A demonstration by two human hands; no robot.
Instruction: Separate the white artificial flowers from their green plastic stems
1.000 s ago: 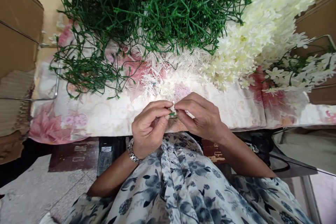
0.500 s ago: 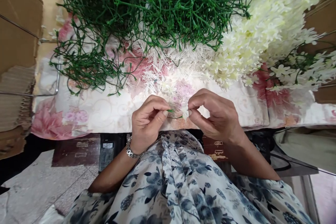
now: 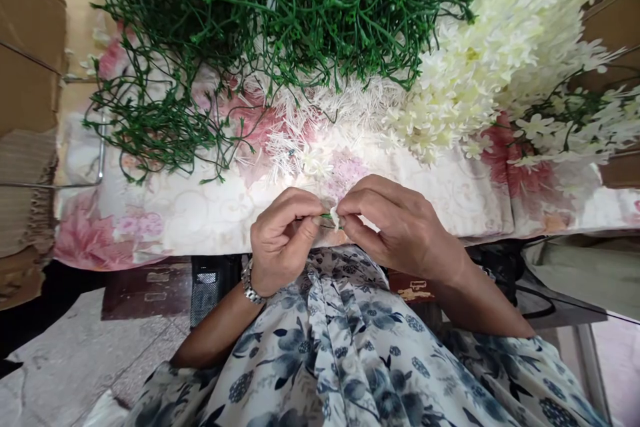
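My left hand point(image 3: 283, 240) pinches a thin green plastic stem point(image 3: 327, 216) at the near edge of the table. My right hand point(image 3: 393, 227) pinches a small white artificial flower point(image 3: 335, 216) against the stem's tip. Both hands meet fingertip to fingertip just above my lap. A metal watch point(image 3: 249, 285) sits on my left wrist. Behind the hands lie a heap of green stems point(image 3: 295, 13), a patch of white spiky flower centres point(image 3: 320, 127) and a pile of cream flowers point(image 3: 490, 53).
A flowered cloth point(image 3: 190, 213) covers the table. Brown cardboard boxes stand at the left point(image 3: 25, 80) and right point(image 3: 615, 20). Finished stems with flowers point(image 3: 570, 127) lie at the right. Below the table are a dark crate point(image 3: 205, 293) and grey floor point(image 3: 65, 353).
My hands drew apart half a second ago, the right one holding the flower off the stem, and have now come back together at the stem's tip.
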